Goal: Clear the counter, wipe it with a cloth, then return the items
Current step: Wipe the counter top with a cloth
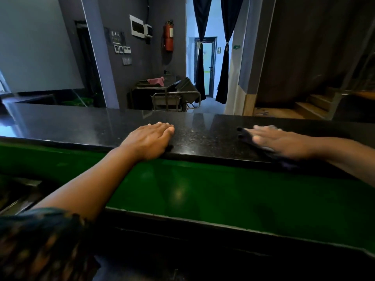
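A dark, blurred cloth [251, 139] lies under the right hand [284, 141], whose straight fingers press it onto the polished black stone worktop [91, 122]; the left hand [149, 139] rests flat nearby.

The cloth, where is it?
In the head view the cloth lies on the black counter, right side, under the flat right hand.

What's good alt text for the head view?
A person's right hand, motion-blurred, presses a dark cloth flat on a black counter while the left hand rests flat at its near edge. A doorway with dark curtains lies beyond.
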